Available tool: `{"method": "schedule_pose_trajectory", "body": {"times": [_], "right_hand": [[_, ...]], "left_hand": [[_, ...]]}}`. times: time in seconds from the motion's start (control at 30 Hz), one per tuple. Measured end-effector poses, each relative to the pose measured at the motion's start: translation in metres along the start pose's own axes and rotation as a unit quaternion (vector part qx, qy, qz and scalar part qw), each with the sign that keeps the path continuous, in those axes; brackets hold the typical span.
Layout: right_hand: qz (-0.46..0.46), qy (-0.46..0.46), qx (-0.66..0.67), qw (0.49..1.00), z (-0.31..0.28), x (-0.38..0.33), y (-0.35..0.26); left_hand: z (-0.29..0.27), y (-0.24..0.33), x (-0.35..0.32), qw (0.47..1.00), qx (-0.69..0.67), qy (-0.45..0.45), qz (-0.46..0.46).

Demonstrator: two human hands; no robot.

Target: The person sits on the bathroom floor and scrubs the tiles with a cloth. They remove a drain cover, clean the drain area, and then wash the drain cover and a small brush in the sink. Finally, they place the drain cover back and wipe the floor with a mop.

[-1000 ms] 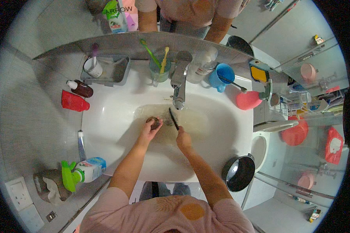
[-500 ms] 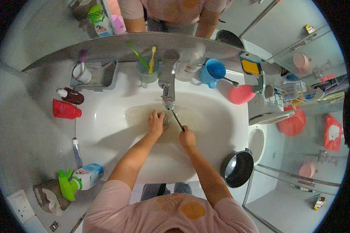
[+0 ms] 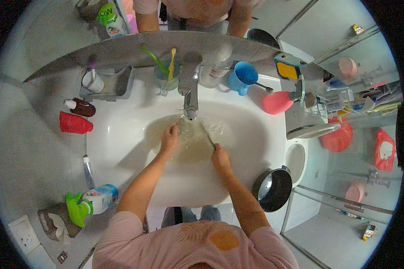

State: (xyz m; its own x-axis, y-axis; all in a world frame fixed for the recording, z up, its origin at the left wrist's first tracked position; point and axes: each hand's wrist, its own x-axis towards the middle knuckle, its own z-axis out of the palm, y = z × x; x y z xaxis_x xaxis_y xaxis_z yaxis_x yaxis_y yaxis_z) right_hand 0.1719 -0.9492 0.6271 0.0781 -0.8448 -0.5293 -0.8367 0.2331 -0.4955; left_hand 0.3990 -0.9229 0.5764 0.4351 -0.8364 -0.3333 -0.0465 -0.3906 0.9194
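In the white washbasin (image 3: pixel 121 130), cloudy water lies below the metal tap (image 3: pixel 191 101), its surface stirred and splashing. My right hand (image 3: pixel 221 159) is closed round a thin long-handled utensil (image 3: pixel 209 137); its far end disappears in the splash, so its kind does not show. Left of the tap's spout, my left hand (image 3: pixel 169 138) is at the water with its fingers curled. Beside these fingertips is a clear, shiny patch, and I cannot make out whether it is a held thing or moving water.
Behind the basin stand a cup with toothbrushes (image 3: pixel 167 76), a clear bottle (image 3: pixel 214 71), a blue mug (image 3: pixel 243 77) and a grey tray (image 3: pixel 119 87). A pink bottle (image 3: pixel 277 103) is at right, a black pot (image 3: pixel 272 189) lower right, a spray bottle (image 3: pixel 96 201) lower left.
The utensil's far end has gone from just under the spout down into the water, which now splashes. My left hand has shifted slightly left, away from the spot below the tap.
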Motion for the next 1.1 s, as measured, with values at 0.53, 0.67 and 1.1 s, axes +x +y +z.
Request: {"method": "schedule_pose_trajectory", "body": {"times": [0.53,0.67,1.1], "right_hand": [[-0.042,-0.123,0.026,0.991,0.033,-0.034,-0.068],[-0.281,-0.099,-0.137,0.945,0.064,-0.042,-0.046],[-0.223,-0.134,-0.152,0.954,0.049,-0.049,-0.066]], "left_hand": [[-0.02,-0.001,-0.019,0.756,-0.586,-0.118,-0.266],[-0.013,-0.008,-0.017,0.772,-0.571,-0.058,-0.275],[-0.041,-0.049,-0.009,0.801,-0.552,-0.051,-0.227]]}}
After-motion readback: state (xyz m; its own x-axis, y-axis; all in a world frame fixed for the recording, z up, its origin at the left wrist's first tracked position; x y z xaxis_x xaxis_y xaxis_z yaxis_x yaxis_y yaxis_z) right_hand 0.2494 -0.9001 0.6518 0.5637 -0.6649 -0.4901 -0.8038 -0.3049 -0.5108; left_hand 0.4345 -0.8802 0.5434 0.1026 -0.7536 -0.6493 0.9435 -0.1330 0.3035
